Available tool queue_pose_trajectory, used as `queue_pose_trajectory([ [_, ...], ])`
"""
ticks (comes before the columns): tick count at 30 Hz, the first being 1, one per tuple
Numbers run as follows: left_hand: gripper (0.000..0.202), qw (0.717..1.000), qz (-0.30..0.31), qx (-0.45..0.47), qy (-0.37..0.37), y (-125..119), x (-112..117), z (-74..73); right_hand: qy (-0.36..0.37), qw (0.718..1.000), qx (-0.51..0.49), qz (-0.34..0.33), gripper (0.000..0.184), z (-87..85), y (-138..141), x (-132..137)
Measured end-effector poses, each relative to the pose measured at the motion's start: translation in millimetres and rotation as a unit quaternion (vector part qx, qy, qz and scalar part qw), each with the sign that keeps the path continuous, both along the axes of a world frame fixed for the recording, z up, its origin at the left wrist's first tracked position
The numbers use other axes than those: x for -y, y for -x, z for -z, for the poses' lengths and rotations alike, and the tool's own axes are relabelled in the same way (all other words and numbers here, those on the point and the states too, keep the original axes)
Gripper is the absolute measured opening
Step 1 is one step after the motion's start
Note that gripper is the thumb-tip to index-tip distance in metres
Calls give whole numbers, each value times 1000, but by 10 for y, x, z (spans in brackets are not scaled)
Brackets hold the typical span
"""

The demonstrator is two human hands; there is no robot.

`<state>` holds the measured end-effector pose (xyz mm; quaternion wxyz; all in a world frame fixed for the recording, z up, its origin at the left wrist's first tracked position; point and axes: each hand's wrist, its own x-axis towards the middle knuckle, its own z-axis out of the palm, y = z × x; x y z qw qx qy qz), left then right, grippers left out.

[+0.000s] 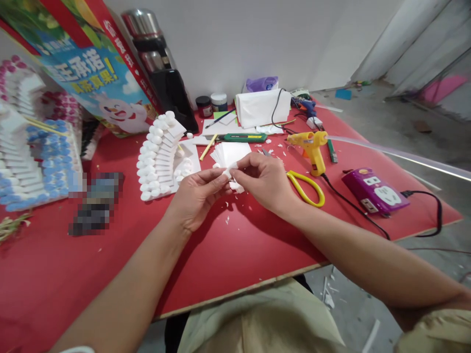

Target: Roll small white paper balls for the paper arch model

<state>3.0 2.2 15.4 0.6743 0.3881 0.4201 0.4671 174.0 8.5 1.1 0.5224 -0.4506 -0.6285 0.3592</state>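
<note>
Both my hands meet over the middle of the red table (228, 245). My left hand (198, 196) and my right hand (267, 179) each pinch the same small white foam piece (231, 172), fingers closed on it just above the tabletop. White crumbs lie scattered under them. Just behind my hands is a fanned stack of white foam sheets (230, 153). To the left of that stands a white foam staircase model (162, 157) edged with rounded white beads.
Yellow scissors (307, 187), a yellow glue gun (311, 147) and a purple power strip (373, 191) with a black cord lie to the right. A green cutter (245, 138), white box (262, 108), paint jars and thermos stand behind. Blue-and-white models sit at far left.
</note>
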Motion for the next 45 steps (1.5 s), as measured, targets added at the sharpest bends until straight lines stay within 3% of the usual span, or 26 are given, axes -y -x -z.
queue_pose_trajectory([
  [7, 23, 996, -29, -44, -67, -19, 19, 20, 9, 999, -26, -23, 13, -77, 18, 58],
  [13, 20, 997, -27, -25, -72, -35, 52, 9, -64, 998, 12, -20, 13, -86, 8, 79],
  [20, 26, 994, -41, -37, -90, -24, 43, 30, -94, 994, 43, -25, 16, -85, -5, 84],
  [25, 25, 998, -33, 6, -59, -30, 14, 53, -218, 966, 138, -17, 13, -47, -5, 96],
  [30, 29, 995, 9, 96, 6, -16, -31, 94, -254, 949, 179, -46, 25, -32, -2, 140],
  [35, 32, 987, 38, 153, 39, -16, -36, 79, -170, 977, 99, -85, 28, -106, -18, 161],
  [37, 37, 982, 62, 175, 35, -13, -14, 41, -133, 987, 58, -70, 28, -150, -36, 156],
  [41, 37, 964, 129, 226, 52, 15, 36, -19, -116, 992, 49, -23, 21, -209, -59, 126],
  [45, 33, 967, 148, 205, 30, 30, 30, 15, -79, 995, -4, -57, 15, -224, -39, 117],
])
